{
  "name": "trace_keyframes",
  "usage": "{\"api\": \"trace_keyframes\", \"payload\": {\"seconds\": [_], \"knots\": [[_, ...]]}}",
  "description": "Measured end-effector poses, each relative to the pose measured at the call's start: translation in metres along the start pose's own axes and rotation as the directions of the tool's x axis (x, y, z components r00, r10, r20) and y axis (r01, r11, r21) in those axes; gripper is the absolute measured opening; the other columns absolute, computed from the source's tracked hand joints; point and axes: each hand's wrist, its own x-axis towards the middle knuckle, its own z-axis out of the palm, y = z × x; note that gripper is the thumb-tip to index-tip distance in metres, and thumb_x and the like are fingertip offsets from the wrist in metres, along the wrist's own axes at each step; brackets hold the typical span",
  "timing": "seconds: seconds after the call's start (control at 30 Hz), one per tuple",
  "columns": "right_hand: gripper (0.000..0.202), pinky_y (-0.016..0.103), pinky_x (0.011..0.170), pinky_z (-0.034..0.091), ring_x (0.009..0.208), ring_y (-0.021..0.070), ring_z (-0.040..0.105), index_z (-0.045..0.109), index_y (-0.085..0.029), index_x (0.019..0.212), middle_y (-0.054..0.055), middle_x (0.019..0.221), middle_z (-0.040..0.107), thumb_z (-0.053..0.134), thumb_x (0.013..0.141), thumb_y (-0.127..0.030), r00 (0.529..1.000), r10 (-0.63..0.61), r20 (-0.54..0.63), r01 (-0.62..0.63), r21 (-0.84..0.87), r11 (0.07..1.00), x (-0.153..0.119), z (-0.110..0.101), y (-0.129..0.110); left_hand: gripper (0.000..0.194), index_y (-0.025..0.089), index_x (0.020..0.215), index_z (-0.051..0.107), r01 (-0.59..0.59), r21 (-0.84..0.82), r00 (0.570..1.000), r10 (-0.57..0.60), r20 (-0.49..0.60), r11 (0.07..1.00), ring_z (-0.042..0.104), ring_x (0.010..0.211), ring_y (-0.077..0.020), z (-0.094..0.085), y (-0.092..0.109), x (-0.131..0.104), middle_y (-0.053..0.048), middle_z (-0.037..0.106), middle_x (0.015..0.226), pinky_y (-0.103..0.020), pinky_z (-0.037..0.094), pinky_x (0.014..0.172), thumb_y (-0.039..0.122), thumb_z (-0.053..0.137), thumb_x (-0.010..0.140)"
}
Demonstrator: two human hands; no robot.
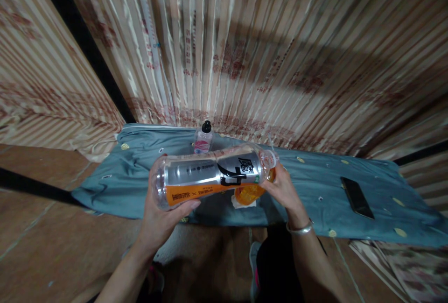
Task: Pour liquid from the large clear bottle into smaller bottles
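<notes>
A large clear plastic bottle (206,177) with a silver and orange label lies almost level in the air in front of me. My left hand (163,207) wraps round its base end, thumb along the underside. At the neck end, my right hand (280,184) closes on the bottle, its fingers partly hidden behind the neck. Below and behind the neck is an orange translucent container (248,194), largely covered by the bottle. A white tissue (243,203) lies under it. Just beyond the bottle, a small clear squeeze bottle (203,140) with a black cap stands upright.
A teal patterned cloth (315,209) covers the low bench. At its right side lies a black phone (357,196). Pleated curtains (210,60) hang close behind, with dark poles (84,41) at the left. My legs and shoes are below the front edge.
</notes>
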Motion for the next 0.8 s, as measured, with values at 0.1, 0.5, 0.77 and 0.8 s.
{"api": "trace_keyframes", "payload": {"seconds": [0.1,0.5,0.77,0.8], "knots": [[0.069,0.049,0.1,0.062,0.112,0.0369,0.078,0.07,-0.024,0.134,0.011,0.123,0.083,0.084,0.081,-0.067,1.0,0.003,-0.013,-0.003,-0.006,1.0,0.0,0.001,-0.002,0.104,0.024,0.148,0.058,-0.034,0.021,0.999,0.034,0.014,0.999,0.072,0.134,-0.0397,-0.003,-0.005,0.0,-0.014,0.072,0.145,-0.054,0.059,0.115,0.041,0.101,0.054],[0.069,0.05,0.1,0.063,0.111,0.0374,0.078,0.07,-0.025,0.136,0.012,0.123,0.083,0.082,0.083,-0.067,1.0,-0.006,-0.022,0.005,-0.038,0.999,0.0,0.001,-0.002,0.102,0.024,0.146,0.06,-0.036,0.006,0.999,0.036,0.02,0.999,0.075,0.128,-0.039,-0.003,-0.006,0.0,-0.013,0.075,0.139,-0.052,0.064,0.109,0.043,0.102,0.055],[0.074,0.05,0.101,0.062,0.113,0.0378,0.077,0.068,-0.024,0.138,0.012,0.124,0.082,0.083,0.081,-0.07,1.0,0.01,-0.015,-0.01,-0.022,1.0,-0.001,0.0,-0.001,0.104,0.024,0.146,0.058,-0.018,0.001,1.0,0.018,0.004,1.0,0.072,0.132,-0.0404,0.001,-0.001,0.0,-0.014,0.072,0.142,-0.055,0.06,0.114,0.041,0.1,0.052],[0.075,0.049,0.101,0.062,0.114,0.0379,0.077,0.068,-0.024,0.138,0.012,0.124,0.082,0.083,0.081,-0.07,1.0,0.008,-0.015,-0.008,-0.022,1.0,-0.001,0.0,-0.001,0.105,0.024,0.147,0.057,-0.015,0.0,1.0,0.015,0.004,1.0,0.072,0.132,-0.0404,0.001,-0.001,-0.001,-0.014,0.072,0.142,-0.055,0.06,0.114,0.041,0.1,0.053]]}}
